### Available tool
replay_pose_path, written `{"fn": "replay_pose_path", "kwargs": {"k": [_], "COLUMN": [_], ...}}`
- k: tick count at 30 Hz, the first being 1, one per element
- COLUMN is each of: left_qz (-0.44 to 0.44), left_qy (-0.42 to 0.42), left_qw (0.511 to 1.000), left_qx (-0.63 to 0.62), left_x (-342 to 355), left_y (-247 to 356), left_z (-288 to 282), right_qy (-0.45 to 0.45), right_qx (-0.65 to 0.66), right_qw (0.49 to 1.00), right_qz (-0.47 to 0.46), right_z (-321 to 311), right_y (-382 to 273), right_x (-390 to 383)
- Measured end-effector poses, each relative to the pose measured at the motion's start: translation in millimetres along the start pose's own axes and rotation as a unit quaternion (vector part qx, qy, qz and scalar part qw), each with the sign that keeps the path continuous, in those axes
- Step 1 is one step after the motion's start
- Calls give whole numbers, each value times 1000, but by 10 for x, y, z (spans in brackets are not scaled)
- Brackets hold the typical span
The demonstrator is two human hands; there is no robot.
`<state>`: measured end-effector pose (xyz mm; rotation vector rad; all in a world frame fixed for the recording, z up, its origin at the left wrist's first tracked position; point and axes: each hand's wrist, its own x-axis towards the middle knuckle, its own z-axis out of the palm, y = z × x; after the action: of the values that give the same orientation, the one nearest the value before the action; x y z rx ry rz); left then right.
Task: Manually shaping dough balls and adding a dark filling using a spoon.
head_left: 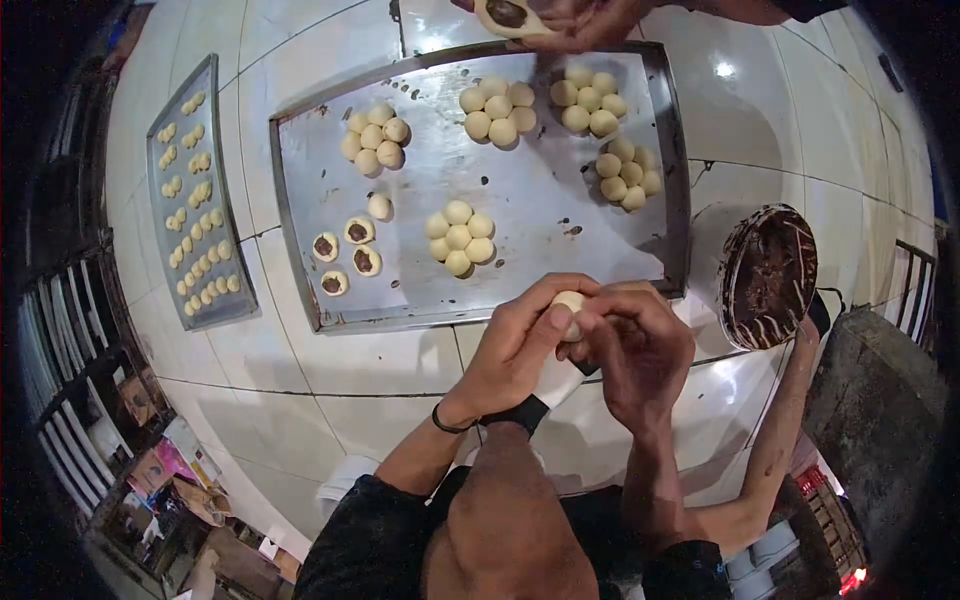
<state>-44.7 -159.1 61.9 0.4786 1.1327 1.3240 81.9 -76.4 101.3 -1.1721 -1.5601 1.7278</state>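
Item, held: we are pinching a small pale round ball of soft dough [571, 301] between both hands. Our left hand [520, 345] is wrapping it from the left side, thumb pressing on top; our right hand [635, 345] is closing on it from the right, its fingers curling over the ball. Both grips are narrow and closed on the dough. We are judging it light, soft and easily dented, perhaps a little tacky, so it is best taken by fingertips around its sides with gentle pressure.

Item, to the right of the grip: a round dark bowl smeared with brown chocolate filling [767, 275] is standing on the white tiled floor [330, 380].

Item, just beyond the grip: a large rectangular grey metal tray [530, 190] is holding clusters of plain dough balls [459, 238] near its middle and along its far edge, and, to the far left of our hands, four opened dough pieces with a brown filling in their hollows [345, 255].

Item, far left of the grip: a narrow second metal tray [160, 230] is carrying rows of smaller dough pieces.

Item, farthest: another person's hand [565, 18] is holding a flattened dough piece with dark filling [508, 14] past the far rim of the big tray.
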Motion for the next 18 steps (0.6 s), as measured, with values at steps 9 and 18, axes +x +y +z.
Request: {"fn": "replay_pose_path", "kwargs": {"k": [9,18], "left_qz": [-102,114], "left_qy": [-25,101], "left_qw": [992,976], "left_qx": [-76,155], "left_x": [-144,-101], "left_y": [-189,-347], "left_z": [-188,-397], "right_qy": [-70,30], "right_qx": [-91,-32], "right_qw": [993,996], "right_qz": [-33,79], "right_z": [-32,342], "right_y": [179,175], "right_x": [-28,-99]}}
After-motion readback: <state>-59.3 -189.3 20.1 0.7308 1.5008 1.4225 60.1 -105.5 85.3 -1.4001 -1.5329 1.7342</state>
